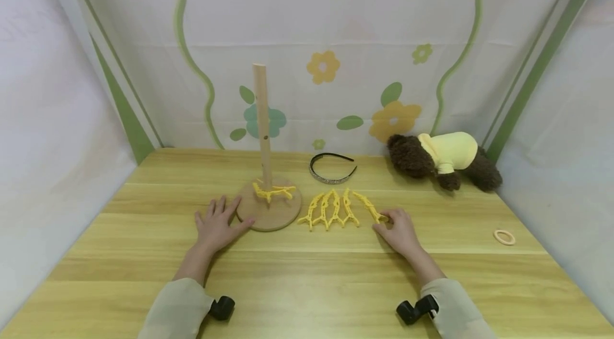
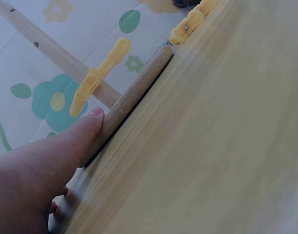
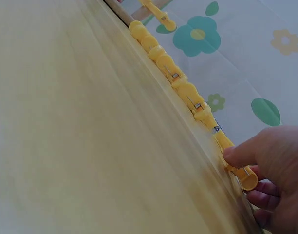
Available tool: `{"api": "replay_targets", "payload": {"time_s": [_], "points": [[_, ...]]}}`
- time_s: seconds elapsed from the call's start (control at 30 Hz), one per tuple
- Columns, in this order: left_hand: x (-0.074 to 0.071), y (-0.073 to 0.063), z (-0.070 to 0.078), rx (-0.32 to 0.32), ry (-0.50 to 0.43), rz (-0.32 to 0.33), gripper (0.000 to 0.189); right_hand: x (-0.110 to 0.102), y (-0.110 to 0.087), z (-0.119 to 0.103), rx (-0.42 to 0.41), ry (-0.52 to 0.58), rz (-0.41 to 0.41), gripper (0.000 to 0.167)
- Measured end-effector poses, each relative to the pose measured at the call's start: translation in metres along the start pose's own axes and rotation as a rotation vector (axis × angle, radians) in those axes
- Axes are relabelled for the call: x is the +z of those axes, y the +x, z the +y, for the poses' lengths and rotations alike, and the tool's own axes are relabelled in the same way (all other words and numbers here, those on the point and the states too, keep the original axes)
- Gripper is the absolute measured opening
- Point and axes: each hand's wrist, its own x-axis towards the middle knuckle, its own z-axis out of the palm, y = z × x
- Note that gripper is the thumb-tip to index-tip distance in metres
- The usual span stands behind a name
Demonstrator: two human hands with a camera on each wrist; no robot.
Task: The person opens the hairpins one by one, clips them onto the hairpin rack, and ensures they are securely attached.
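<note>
A wooden stand has an upright post [image 1: 263, 126] on a round base [image 1: 283, 216]. My left hand [image 1: 218, 226] lies with fingers spread at the base's left side, its thumb touching the rim in the left wrist view. Yellow hair clip plastic [image 2: 98, 78] crosses the post low down, just above the base. To the right, several yellow hair clips [image 1: 328, 210] lie side by side on the table. My right hand [image 1: 400, 232] pinches the rightmost hair clip [image 1: 366, 204] by its handle end between thumb and fingers; the right wrist view shows its spring.
Behind the clips lies a dark headband [image 1: 331, 179] with a glittery band. A brown plush toy [image 1: 410, 156] in a yellow top lies at the back right. Near the right edge is a pale ring [image 1: 504, 237]. A flower-patterned cloth [image 1: 364, 78] hangs behind the wooden table [image 1: 307, 296].
</note>
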Motion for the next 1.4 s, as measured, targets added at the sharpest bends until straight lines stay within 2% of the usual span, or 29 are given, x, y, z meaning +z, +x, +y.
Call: {"api": "replay_targets", "payload": {"time_s": [0.13, 0.3, 0.53, 0.83, 1.07, 1.4], "points": [[0.000, 0.000, 0.000, -0.001, -0.006, -0.001, 0.081, -0.005, -0.001, -0.001, -0.002, 0.036, -0.010, 0.033], [0.000, 0.000, 0.000, -0.003, -0.007, -0.003, 0.081, -0.016, 0.001, 0.000, 0.036, 0.069, -0.055, 0.034], [-0.001, -0.001, 0.000, -0.003, -0.007, 0.002, 0.081, -0.031, 0.009, -0.004, 0.015, 0.102, -0.097, 0.034], [0.000, -0.001, 0.000, 0.005, 0.003, 0.004, 0.081, -0.040, 0.028, -0.014, -0.143, 0.005, -0.156, 0.032], [0.001, 0.000, -0.001, 0.004, -0.005, 0.004, 0.082, -0.045, 0.044, -0.027, -0.242, 0.010, -0.197, 0.030], [0.000, 0.000, 0.001, 0.001, -0.002, 0.000, 0.082, -0.044, 0.060, -0.049, -0.320, -0.022, -0.169, 0.025]]}}
